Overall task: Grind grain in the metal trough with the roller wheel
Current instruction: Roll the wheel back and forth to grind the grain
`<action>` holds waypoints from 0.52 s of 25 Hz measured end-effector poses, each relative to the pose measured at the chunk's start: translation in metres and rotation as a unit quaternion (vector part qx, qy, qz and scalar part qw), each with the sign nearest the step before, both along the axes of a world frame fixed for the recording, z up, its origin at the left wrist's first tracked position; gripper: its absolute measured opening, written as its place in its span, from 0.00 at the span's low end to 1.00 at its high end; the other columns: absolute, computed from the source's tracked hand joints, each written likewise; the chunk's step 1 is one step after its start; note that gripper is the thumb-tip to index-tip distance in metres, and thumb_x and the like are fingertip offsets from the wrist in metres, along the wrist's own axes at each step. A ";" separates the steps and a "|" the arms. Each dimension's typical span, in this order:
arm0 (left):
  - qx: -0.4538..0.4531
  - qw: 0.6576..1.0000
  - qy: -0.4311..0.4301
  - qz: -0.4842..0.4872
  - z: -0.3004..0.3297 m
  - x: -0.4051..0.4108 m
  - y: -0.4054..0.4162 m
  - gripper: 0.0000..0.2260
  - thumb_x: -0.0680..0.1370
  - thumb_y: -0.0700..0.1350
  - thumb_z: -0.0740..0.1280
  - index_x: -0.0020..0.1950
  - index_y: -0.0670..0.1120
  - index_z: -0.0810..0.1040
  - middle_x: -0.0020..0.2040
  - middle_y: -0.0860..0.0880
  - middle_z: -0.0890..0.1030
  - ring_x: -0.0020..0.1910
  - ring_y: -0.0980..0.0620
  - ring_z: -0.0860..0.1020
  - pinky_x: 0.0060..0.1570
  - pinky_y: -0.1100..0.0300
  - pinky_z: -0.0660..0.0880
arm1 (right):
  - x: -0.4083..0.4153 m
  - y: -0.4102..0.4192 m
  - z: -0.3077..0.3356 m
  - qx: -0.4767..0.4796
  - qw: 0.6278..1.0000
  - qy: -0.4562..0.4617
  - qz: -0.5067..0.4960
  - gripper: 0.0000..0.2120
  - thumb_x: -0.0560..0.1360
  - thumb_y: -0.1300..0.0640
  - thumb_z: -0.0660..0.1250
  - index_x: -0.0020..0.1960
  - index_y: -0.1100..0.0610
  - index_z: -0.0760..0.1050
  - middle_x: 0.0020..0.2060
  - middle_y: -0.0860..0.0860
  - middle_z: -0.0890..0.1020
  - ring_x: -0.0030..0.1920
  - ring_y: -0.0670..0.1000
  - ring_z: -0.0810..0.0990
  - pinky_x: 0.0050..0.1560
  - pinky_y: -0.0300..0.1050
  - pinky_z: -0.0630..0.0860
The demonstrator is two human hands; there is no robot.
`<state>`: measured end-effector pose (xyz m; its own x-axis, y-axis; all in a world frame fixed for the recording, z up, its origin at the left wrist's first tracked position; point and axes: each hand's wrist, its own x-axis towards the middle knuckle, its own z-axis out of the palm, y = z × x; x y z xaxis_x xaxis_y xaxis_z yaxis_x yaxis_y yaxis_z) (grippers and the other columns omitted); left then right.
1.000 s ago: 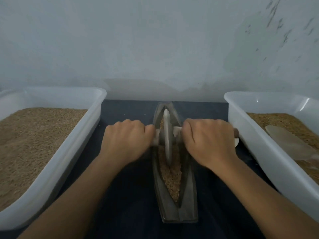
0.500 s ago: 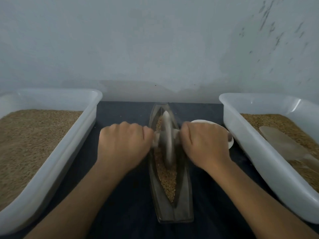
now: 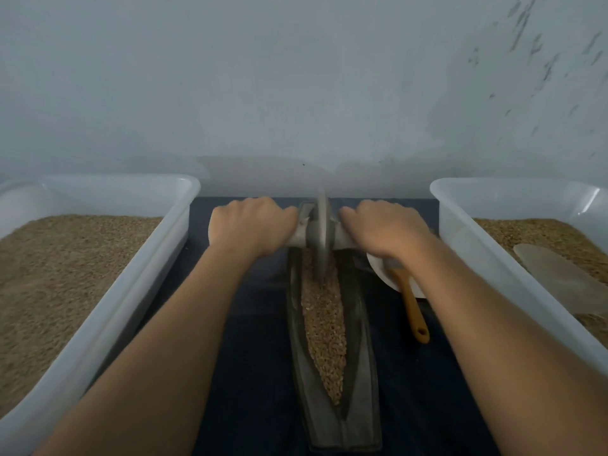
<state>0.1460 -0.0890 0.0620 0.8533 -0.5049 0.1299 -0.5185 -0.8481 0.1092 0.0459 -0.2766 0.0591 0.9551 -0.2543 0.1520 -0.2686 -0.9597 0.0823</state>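
A long boat-shaped metal trough (image 3: 363, 383) lies lengthwise on dark cloth, with brown grain (image 3: 324, 327) along its groove. The grey roller wheel (image 3: 321, 235) stands upright in the groove at the trough's far end. My left hand (image 3: 251, 227) grips the axle handle on the wheel's left side. My right hand (image 3: 383, 230) grips the axle handle on the right side. Both arms are stretched forward. The handles are mostly hidden under my fingers.
A white plastic tub of grain (image 3: 108, 311) stands at the left, another tub (image 3: 493, 258) at the right with a pale scoop (image 3: 556, 274) lying on its grain. A white dish (image 3: 383, 274) and an orange-handled tool (image 3: 413, 311) lie right of the trough. A wall rises just behind.
Both hands have pushed the wheel away from me, from the trough's middle to its far end. The dish and orange handle have come into view under my right wrist.
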 end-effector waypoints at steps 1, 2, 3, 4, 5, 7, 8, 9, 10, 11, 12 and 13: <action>0.021 0.999 0.023 -0.014 0.005 0.008 -0.005 0.20 0.75 0.57 0.50 0.42 0.47 0.77 0.40 0.46 0.79 0.41 0.44 0.75 0.45 0.49 0.65 | 0.008 -0.002 0.007 0.028 0.999 0.043 0.014 0.09 0.83 0.53 0.53 0.44 0.51 0.65 0.41 0.54 0.75 0.39 0.53 0.74 0.34 0.48 0.61; 0.038 0.998 0.039 -0.021 0.009 0.010 -0.006 0.20 0.72 0.56 0.50 0.44 0.47 0.78 0.40 0.46 0.80 0.42 0.44 0.76 0.45 0.48 0.66 | 0.011 -0.002 0.012 0.043 0.996 0.072 0.022 0.09 0.83 0.55 0.53 0.44 0.51 0.65 0.41 0.54 0.76 0.38 0.53 0.74 0.36 0.49 0.63; 0.049 0.998 0.033 -0.034 0.010 0.008 -0.003 0.21 0.71 0.55 0.50 0.46 0.46 0.77 0.41 0.46 0.80 0.43 0.44 0.76 0.45 0.48 0.66 | 0.010 0.000 0.013 0.040 0.997 0.069 0.020 0.10 0.83 0.55 0.52 0.44 0.51 0.66 0.39 0.54 0.76 0.38 0.53 0.74 0.37 0.50 0.65; 0.065 0.997 0.014 -0.049 0.009 0.002 0.002 0.19 0.74 0.54 0.51 0.49 0.46 0.77 0.43 0.47 0.79 0.44 0.44 0.75 0.45 0.48 0.66 | 0.006 0.006 0.013 0.021 0.999 0.041 0.004 0.14 0.83 0.54 0.47 0.42 0.52 0.67 0.37 0.53 0.75 0.36 0.53 0.73 0.37 0.49 0.65; 0.074 0.996 -0.014 -0.053 0.003 -0.006 0.009 0.15 0.78 0.53 0.53 0.52 0.47 0.75 0.45 0.47 0.76 0.45 0.43 0.75 0.44 0.49 0.66 | -0.004 0.014 0.008 -0.007 1.000 -0.017 -0.015 0.20 0.81 0.51 0.42 0.40 0.53 0.68 0.35 0.52 0.73 0.34 0.52 0.70 0.35 0.48 0.62; 0.064 0.982 -0.161 -0.077 -0.017 -0.037 0.032 0.05 0.82 0.47 0.57 0.49 0.48 0.71 0.42 0.48 0.71 0.42 0.42 0.76 0.38 0.52 0.66 | -0.034 0.034 -0.009 -0.040 0.986 -0.157 -0.026 0.25 0.79 0.47 0.39 0.33 0.52 0.68 0.28 0.48 0.69 0.28 0.49 0.64 0.30 0.45 0.54; 0.056 0.969 -0.218 -0.099 -0.029 -0.060 0.045 0.05 0.81 0.44 0.59 0.45 0.48 0.69 0.38 0.50 0.69 0.36 0.45 0.75 0.34 0.54 0.65 | -0.054 0.045 -0.017 -0.022 0.978 -0.205 -0.019 0.26 0.80 0.46 0.42 0.30 0.50 0.67 0.25 0.46 0.68 0.25 0.47 0.64 0.29 0.43 0.54; 0.030 0.961 -0.248 -0.118 -0.036 -0.079 0.054 0.09 0.81 0.42 0.60 0.41 0.47 0.68 0.34 0.52 0.67 0.30 0.48 0.71 0.32 0.56 0.64 | -0.073 0.051 -0.024 -0.003 0.970 -0.245 0.001 0.26 0.82 0.46 0.45 0.30 0.50 0.67 0.24 0.45 0.68 0.23 0.47 0.65 0.28 0.42 0.57; 0.002 0.963 -0.244 -0.116 -0.039 -0.092 0.061 0.12 0.81 0.43 0.59 0.37 0.48 0.67 0.31 0.54 0.66 0.27 0.50 0.67 0.32 0.56 0.65 | -0.088 0.055 -0.030 0.009 0.960 -0.280 0.028 0.25 0.83 0.47 0.47 0.31 0.50 0.69 0.24 0.45 0.69 0.23 0.48 0.67 0.28 0.42 0.62; -0.029 0.967 -0.234 -0.100 -0.041 -0.097 0.066 0.15 0.83 0.47 0.56 0.36 0.51 0.66 0.29 0.56 0.66 0.26 0.52 0.65 0.32 0.56 0.66 | -0.099 0.057 -0.033 0.016 0.949 -0.308 0.059 0.23 0.83 0.49 0.49 0.33 0.51 0.71 0.25 0.46 0.71 0.25 0.49 0.68 0.29 0.43 0.64; -0.062 0.967 -0.235 -0.082 -0.044 -0.101 0.071 0.16 0.83 0.49 0.54 0.35 0.53 0.65 0.28 0.57 0.65 0.25 0.54 0.63 0.32 0.55 0.65 | -0.105 0.058 -0.035 0.015 0.941 -0.327 0.088 0.22 0.84 0.50 0.51 0.34 0.52 0.71 0.26 0.46 0.71 0.26 0.50 0.69 0.30 0.45 0.65; -0.092 0.966 -0.228 -0.076 -0.046 -0.105 0.075 0.16 0.83 0.50 0.54 0.34 0.55 0.64 0.27 0.57 0.64 0.24 0.55 0.62 0.31 0.56 0.63 | -0.106 0.060 -0.034 0.004 0.937 -0.333 0.106 0.21 0.84 0.50 0.51 0.35 0.52 0.72 0.27 0.47 0.71 0.27 0.51 0.69 0.31 0.46 0.66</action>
